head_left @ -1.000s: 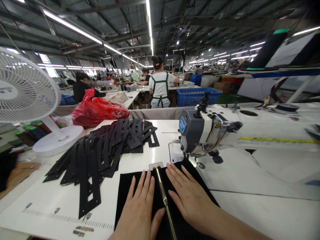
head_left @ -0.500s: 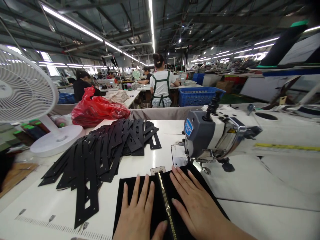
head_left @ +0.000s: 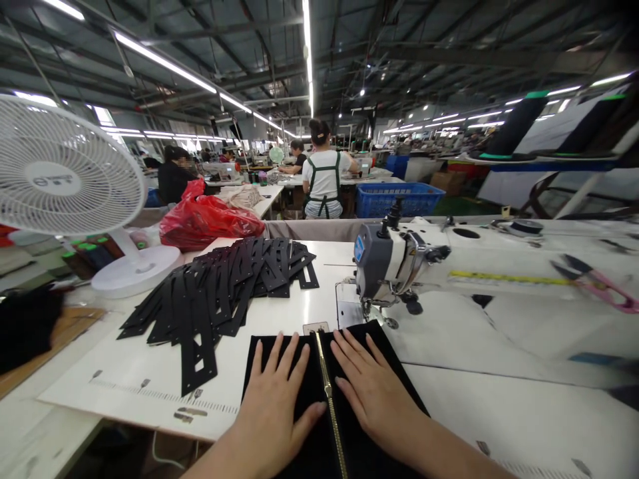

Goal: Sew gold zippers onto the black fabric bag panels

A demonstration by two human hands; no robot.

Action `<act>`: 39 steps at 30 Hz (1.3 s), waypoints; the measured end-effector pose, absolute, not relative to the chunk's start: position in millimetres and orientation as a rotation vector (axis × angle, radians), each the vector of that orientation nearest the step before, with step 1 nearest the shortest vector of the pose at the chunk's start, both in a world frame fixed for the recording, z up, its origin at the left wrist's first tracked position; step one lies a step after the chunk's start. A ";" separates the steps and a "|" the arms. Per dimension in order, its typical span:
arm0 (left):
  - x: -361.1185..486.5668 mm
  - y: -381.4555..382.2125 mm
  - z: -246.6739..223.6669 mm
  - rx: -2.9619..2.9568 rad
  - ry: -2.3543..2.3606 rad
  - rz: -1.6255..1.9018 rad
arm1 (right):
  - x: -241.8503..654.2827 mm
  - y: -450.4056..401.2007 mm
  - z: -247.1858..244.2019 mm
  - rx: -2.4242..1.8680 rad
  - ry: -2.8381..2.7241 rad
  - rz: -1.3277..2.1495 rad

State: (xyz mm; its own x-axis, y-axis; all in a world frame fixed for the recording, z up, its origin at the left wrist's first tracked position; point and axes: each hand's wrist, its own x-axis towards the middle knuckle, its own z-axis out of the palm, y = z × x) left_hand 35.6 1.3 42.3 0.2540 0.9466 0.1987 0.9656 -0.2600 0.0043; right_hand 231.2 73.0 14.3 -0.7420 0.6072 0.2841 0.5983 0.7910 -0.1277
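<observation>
Black fabric (head_left: 319, 452) with a gold metal zipper (head_left: 327, 386) down its middle lies flat at the front of the white sewing table (head_left: 279, 319). My left hand (head_left: 274, 399) rests palm down on the fabric left of the zipper, fingers spread. On the other side, my right hand (head_left: 372, 389) presses flat with its fingers stretched out. Just beyond the fabric's far right corner stands the sewing machine head (head_left: 377, 263), its presser foot wheel (head_left: 391, 323) close to that corner. The near part of the fabric runs out of view.
Several black slotted strips (head_left: 200, 299) are heaped to the left. Behind them sit a red plastic bag (head_left: 200, 219) and a white fan (head_left: 134, 269). Pink-handled snips (head_left: 606, 289) lie on the machine at right. A co-worker (head_left: 323, 176) sits ahead, beside a blue crate (head_left: 397, 199).
My view has shifted, showing more of the table at both sides. Both hands stay flat on the fabric, either side of the zipper.
</observation>
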 end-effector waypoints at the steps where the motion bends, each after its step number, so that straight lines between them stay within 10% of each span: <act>1: 36.6 3.4 46.9 -2.410 -1.884 -0.261 | 232.6 69.9 13.4 -0.919 -2.666 0.044; 13: 34.3 63.5 62.5 -2.295 -2.532 -0.597 | 217.7 76.7 40.7 -0.983 -2.454 0.246; 39: 26.2 -42.3 106.9 -2.634 -2.412 -1.856 | 220.8 27.7 108.6 -0.959 -2.130 1.234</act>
